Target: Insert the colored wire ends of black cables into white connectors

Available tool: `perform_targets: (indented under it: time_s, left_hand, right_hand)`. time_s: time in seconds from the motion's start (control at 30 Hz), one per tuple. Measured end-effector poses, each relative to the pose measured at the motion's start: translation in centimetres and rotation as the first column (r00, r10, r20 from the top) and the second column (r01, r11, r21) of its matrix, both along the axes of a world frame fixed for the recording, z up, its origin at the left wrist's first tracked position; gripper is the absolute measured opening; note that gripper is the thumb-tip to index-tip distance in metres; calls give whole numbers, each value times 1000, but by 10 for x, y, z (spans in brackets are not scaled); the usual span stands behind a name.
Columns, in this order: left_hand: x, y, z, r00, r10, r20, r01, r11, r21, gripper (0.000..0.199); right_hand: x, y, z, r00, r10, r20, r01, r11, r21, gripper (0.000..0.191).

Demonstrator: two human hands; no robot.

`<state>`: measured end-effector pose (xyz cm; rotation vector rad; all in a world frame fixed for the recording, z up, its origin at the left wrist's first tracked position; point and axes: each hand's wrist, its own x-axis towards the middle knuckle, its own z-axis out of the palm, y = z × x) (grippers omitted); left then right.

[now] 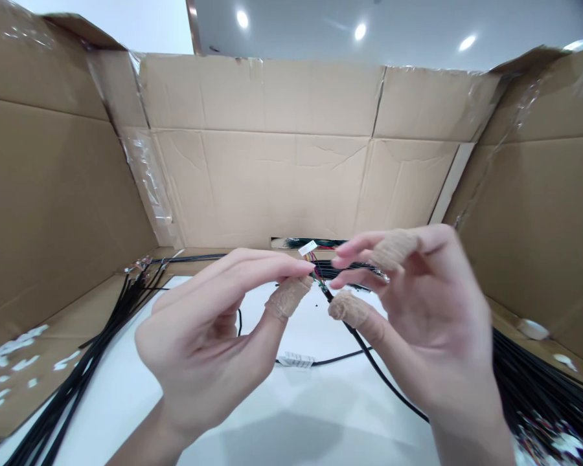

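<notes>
My left hand (214, 323) pinches the thin coloured wires (315, 266) of a black cable between thumb and index finger. Those wires run up into a small white connector (308, 248), just above the fingertips. From the wires the black cable (374, 362) slopes down to the right, passing under my right hand (408, 310). That hand's fingers are spread apart and slightly blurred, its thumb close beside the cable's stripped end; whether it touches I cannot tell. Tan tape wraps both thumbs and one right finger.
Cardboard walls (272, 175) enclose the white work surface (267, 414). Black cable bundles lie on the left (102, 356) and right (539, 388). A white printed label (296, 360) sits on a cable behind my hands. White scraps (10, 356) are scattered on the left cardboard.
</notes>
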<state>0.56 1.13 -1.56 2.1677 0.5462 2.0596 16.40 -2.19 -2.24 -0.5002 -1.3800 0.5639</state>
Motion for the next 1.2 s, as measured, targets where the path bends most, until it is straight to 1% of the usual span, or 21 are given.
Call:
perform_targets:
  time_s: [0.03,0.07,0.13,0.2,0.33,0.4,0.47,0.57,0.67,0.73,0.8,0.87,1.0,1.1,1.2]
  left_hand:
    - [1,-2,0,1000,6,-6,-6,1000,-14,35]
    - [2,-3,0,1000,8,-16,-8,1000,-22,33]
    - [4,-7,1,1000,4,-23,-5,999,-41,30]
    - [6,-10,3,999,-32,-23,30,997,-73,29]
    - [5,-16,5,992,-124,-17,119,974,-191,29]
    - [2,-20,5,993,-113,-30,103,967,-234,28]
    - [-1,-23,5,996,-70,-59,53,967,-250,26]
    - [-4,-25,3,996,-10,-86,-12,968,-251,24]
    - [-4,-25,1,996,62,-57,-75,958,-276,24]
    - [-2,-25,1,997,76,-8,-74,944,-322,23]
    - [1,-25,1,999,43,31,-29,931,-363,22]
    - [2,-26,2,999,10,38,5,929,-370,23]
    - [2,-29,0,1000,11,17,-4,930,-367,26]
    - [2,-33,-1,1000,-7,14,12,928,-374,29]
    - [5,-33,-2,999,-26,26,34,935,-353,30]
  right_hand:
    - [-3,-2,-1,997,-76,-1,75,992,98,40]
    - [-6,-3,-3,993,-120,8,117,978,171,44]
    - [-9,-3,-6,986,-159,43,144,961,236,49]
    - [-11,-1,-8,981,-186,63,163,949,269,49]
    - [-15,3,-11,971,-238,16,222,926,305,47]
    - [-16,4,-12,963,-269,-9,256,907,335,48]
    - [-17,5,-14,954,-298,-25,287,887,362,49]
    - [-17,6,-14,955,-294,-30,282,874,396,52]
    - [-15,7,-13,973,-230,-26,221,893,392,52]
    - [-13,6,-13,979,-202,-19,195,907,373,50]
    - [-14,5,-12,975,-218,-31,213,898,385,50]
    - [-15,4,-13,963,-263,-51,262,882,392,53]
    - [-21,5,-17,936,-347,-62,348,881,320,59]
    - [-24,6,-20,931,-347,-115,365,870,332,56]
    - [-26,6,-20,932,-324,-161,361,865,348,57]
